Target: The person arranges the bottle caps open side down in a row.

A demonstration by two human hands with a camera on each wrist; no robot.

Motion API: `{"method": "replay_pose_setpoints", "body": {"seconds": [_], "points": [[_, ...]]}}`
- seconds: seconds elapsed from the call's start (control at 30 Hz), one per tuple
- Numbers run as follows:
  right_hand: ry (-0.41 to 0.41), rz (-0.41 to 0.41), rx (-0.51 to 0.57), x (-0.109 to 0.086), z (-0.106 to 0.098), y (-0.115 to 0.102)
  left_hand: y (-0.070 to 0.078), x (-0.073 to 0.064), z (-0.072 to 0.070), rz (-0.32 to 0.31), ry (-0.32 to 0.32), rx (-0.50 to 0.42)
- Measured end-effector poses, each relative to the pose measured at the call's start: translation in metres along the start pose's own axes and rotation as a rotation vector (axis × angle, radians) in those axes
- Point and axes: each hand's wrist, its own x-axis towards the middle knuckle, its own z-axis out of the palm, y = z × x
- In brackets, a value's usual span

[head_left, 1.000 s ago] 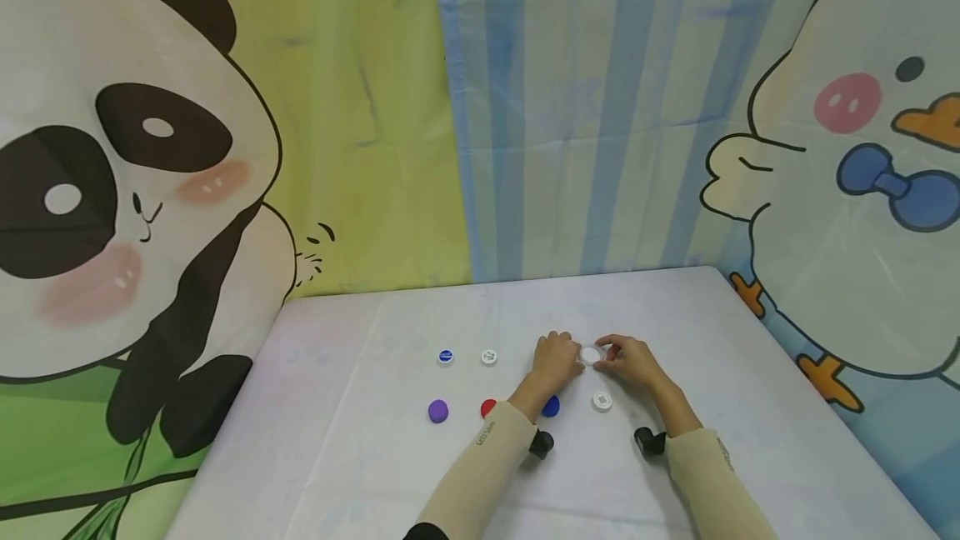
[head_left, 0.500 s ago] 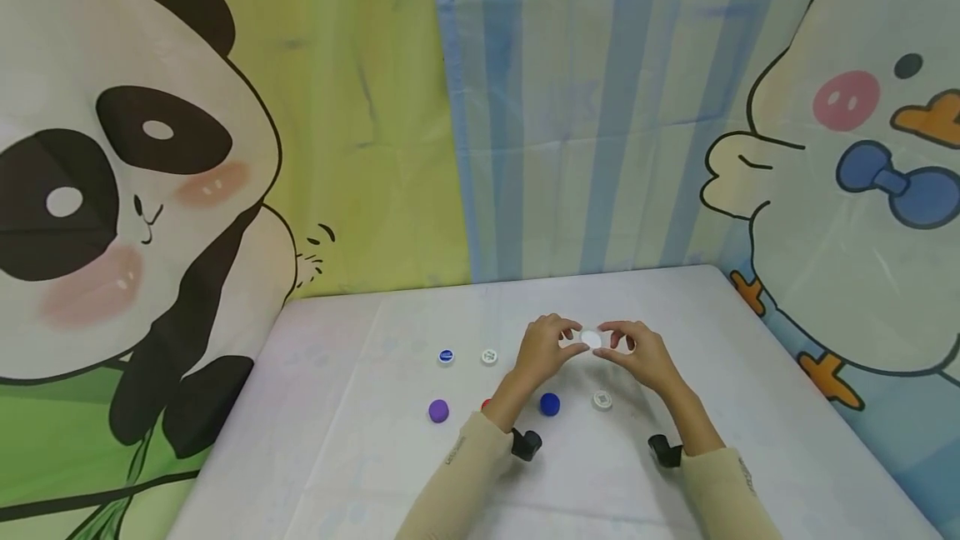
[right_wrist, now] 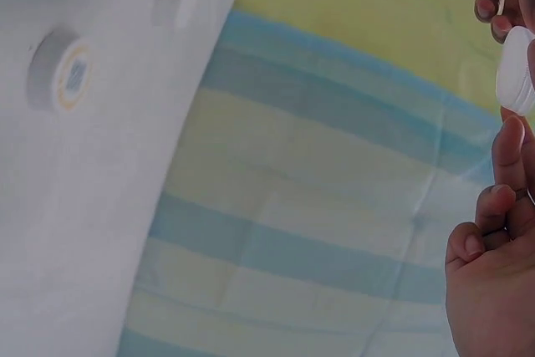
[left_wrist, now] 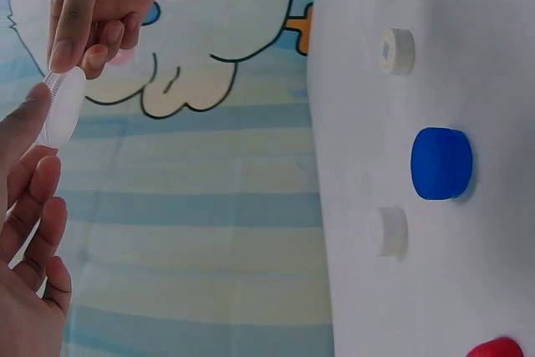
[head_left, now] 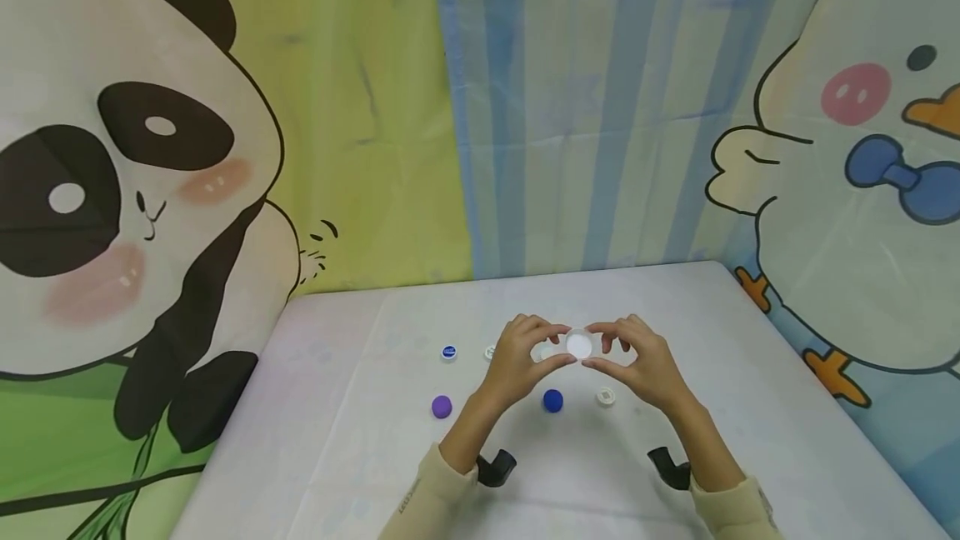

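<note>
A white round cap with a ridged rim [head_left: 579, 345] is held up over the table between both hands. My left hand [head_left: 517, 357] pinches its left edge between thumb and fingertips, and my right hand [head_left: 643, 359] pinches the right edge the same way. From the left wrist, the cap [left_wrist: 65, 108] appears nearly edge-on, thumbs against its ridges. The right wrist view catches the cap [right_wrist: 513, 73] at the picture's edge, partly cut off. Below the hands lie a blue cap [head_left: 552, 401] and a white cap [head_left: 605, 397].
Further left on the white table [head_left: 360, 457] are a purple cap [head_left: 442, 407] and a small blue-and-white cap [head_left: 448, 353]. A red cap [left_wrist: 496, 348] shows in the left wrist view. Behind the table hangs a printed curtain [head_left: 375, 123].
Both hands have lifted the white round cap off the table and brought it up, slightly to the left. It now faces the head camera more. The other caps have stayed put.
</note>
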Motion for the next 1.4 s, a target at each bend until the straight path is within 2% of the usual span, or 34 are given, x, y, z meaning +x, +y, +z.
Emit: {"method": "replay_pose_setpoints", "body": {"seconds": [0.2, 0.43, 0.7, 0.83, 1.03, 1.1, 1.17, 1.33, 1.4], "points": [[-0.023, -0.032, 0.062, -0.003, 0.000, -0.028, 0.013, -0.021, -0.019, 0.028, 0.053, -0.030], [-0.032, -0.092, 0.125, -0.009, 0.008, -0.039, 0.021, -0.042, -0.029, 0.022, 0.086, -0.059], [-0.026, -0.114, 0.152, -0.009, 0.012, -0.042, 0.020, -0.046, -0.033, 0.048, 0.114, -0.054], [-0.025, -0.122, 0.154, -0.009, 0.013, -0.044, 0.019, -0.047, -0.034, 0.021, 0.103, -0.074], [-0.018, -0.155, 0.171, -0.012, 0.017, -0.045, 0.021, -0.052, -0.036, -0.047, 0.076, -0.168], [-0.014, -0.173, 0.170, -0.013, 0.018, -0.044, 0.022, -0.054, -0.037, -0.102, 0.062, -0.215], [-0.007, -0.196, 0.173, -0.012, 0.020, -0.043, 0.022, -0.055, -0.038, -0.203, 0.041, -0.290], [0.015, -0.240, 0.173, -0.011, 0.025, -0.041, 0.022, -0.055, -0.042, -0.575, -0.039, -0.507], [0.016, -0.246, 0.161, -0.011, 0.026, -0.041, 0.022, -0.055, -0.043, -0.674, -0.085, -0.547]]}}
